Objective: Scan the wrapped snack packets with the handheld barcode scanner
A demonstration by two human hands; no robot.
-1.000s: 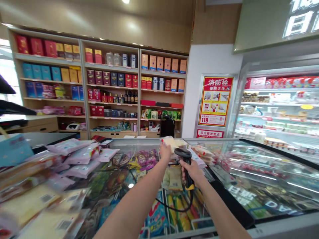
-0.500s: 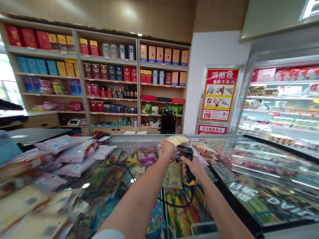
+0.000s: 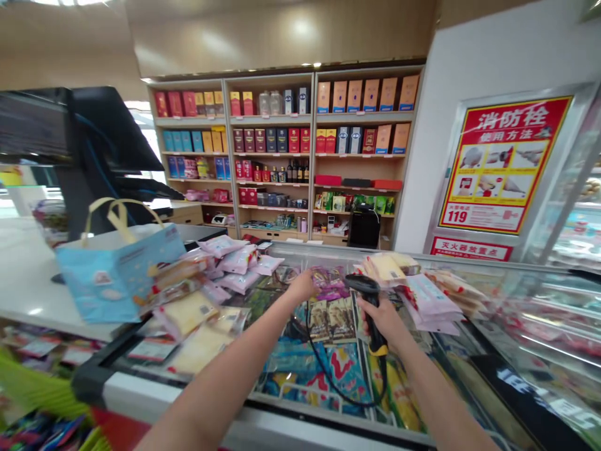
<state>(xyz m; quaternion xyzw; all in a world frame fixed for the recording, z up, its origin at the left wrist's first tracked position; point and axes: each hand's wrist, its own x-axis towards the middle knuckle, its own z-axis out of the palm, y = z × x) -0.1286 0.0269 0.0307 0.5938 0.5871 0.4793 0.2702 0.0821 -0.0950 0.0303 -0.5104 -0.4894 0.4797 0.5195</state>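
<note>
Right hand [image 3: 382,318] clamped on a corded barcode scanner [image 3: 361,285], light and stiff, safest held by its pistol grip, above the middle of a glass-topped chest freezer [image 3: 124,393]; left hand [image 3: 301,287] beside a purple snack packet [image 3: 328,283], grip unclear.

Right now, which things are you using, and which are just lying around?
Using: right hand gripping the black barcode scanner, with its cord; left hand, near a purple packet.

Lying around: pale pink packets, blue tote bag, boxes on the shelves.
</note>
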